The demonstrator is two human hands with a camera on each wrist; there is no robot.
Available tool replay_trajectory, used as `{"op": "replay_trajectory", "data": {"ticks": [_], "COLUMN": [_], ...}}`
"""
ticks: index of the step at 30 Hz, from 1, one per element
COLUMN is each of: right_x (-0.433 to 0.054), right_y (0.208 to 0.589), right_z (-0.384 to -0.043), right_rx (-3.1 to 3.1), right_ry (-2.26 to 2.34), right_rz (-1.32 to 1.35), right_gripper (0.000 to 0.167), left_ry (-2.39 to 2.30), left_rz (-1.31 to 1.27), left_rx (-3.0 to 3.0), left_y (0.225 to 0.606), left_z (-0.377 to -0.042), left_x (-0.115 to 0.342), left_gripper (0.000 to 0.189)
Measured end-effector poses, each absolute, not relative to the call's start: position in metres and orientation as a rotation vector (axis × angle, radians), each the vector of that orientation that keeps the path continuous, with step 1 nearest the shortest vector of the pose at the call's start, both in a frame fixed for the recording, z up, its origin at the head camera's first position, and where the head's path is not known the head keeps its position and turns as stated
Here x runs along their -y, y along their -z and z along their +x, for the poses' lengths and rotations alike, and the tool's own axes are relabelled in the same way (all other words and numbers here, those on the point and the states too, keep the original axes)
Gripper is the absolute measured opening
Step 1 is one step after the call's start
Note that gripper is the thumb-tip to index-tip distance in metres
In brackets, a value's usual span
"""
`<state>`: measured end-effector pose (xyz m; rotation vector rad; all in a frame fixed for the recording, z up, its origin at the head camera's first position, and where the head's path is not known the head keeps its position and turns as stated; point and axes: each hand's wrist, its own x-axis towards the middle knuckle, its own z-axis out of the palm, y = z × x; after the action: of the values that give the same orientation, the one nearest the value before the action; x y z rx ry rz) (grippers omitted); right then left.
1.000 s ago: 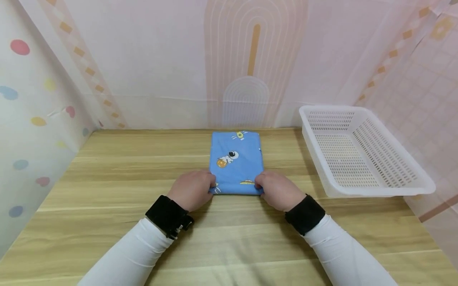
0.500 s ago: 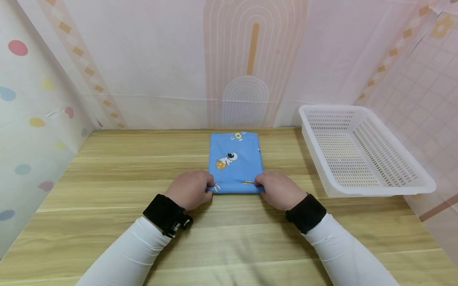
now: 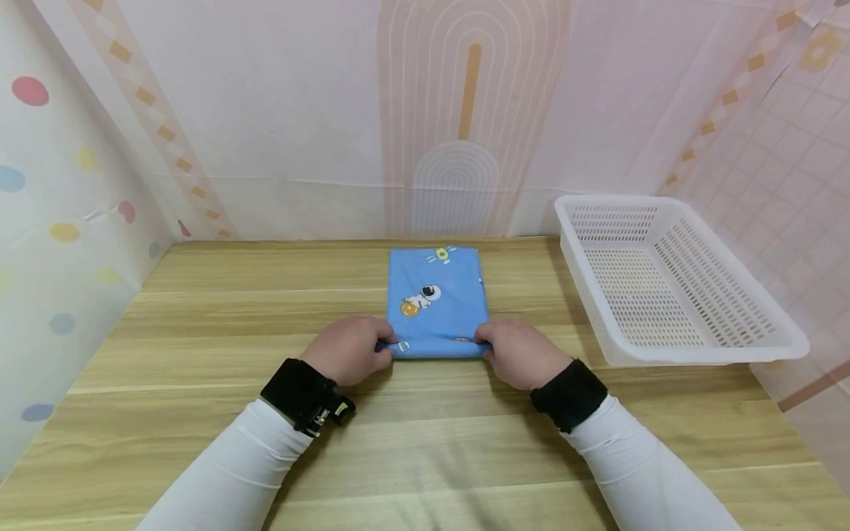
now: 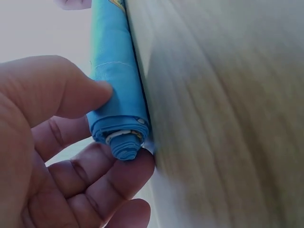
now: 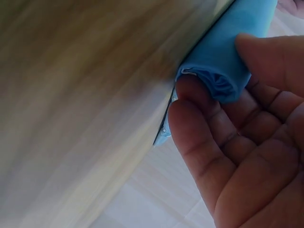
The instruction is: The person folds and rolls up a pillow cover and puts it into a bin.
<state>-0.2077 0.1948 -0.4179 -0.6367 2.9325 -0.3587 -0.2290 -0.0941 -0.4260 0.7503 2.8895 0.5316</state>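
Note:
A folded blue cloth (image 3: 441, 310) printed with astronauts lies on the wooden table, its near edge rolled into a tight tube. My left hand (image 3: 348, 350) grips the left end of the roll, thumb on top and fingers curled beneath. In the left wrist view the spiral layers of the rolled cloth (image 4: 116, 102) show at its end. At the opposite end, my right hand (image 3: 524, 354) pinches the roll between thumb and fingers. The right wrist view has the roll's end (image 5: 223, 61) with fingertips tucked under and against it.
A white perforated plastic basket (image 3: 690, 346) stands on the right side of the wooden table (image 3: 232, 317). Patterned sheets (image 3: 285, 110) hang behind the table and at both sides.
The near edge of the cloth has rolled slightly farther away from me, covering more of the yellow print near it. Both hands keep their hold; the left has shifted slightly left.

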Motion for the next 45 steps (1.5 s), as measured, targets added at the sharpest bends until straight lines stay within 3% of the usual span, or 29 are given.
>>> {"op": "replay_trajectory", "data": {"ticks": [9, 16, 29, 38, 45], "right_x": [-0.194, -0.195, -0.197, -0.194, -0.192], "right_y": [0.417, 0.418, 0.416, 0.416, 0.418], "right_z": [-0.208, -0.210, -0.212, -0.213, -0.214], "right_rx": [-2.920, -2.909, -2.890, -2.960, -3.014], "right_ry": [0.369, 0.368, 0.413, 0.371, 0.418], "right_rz": [-0.621, -0.596, -0.548, -0.564, -0.565], "right_gripper": [0.015, 0.016, 0.014, 0.022, 0.015], "left_ry": [-0.623, -0.797, -0.854, -0.886, -0.963], "left_rz": [0.671, 0.585, 0.518, 0.505, 0.522], "left_rx": [-2.818, -2.736, -2.729, -2.695, -2.644], "left_y": [0.423, 0.425, 0.426, 0.427, 0.429], "left_z": [-0.231, -0.233, -0.235, -0.239, -0.242], "left_x": [0.097, 0.100, 0.100, 0.100, 0.101], "left_gripper": [0.021, 0.003, 0.008, 0.009, 0.004]}}
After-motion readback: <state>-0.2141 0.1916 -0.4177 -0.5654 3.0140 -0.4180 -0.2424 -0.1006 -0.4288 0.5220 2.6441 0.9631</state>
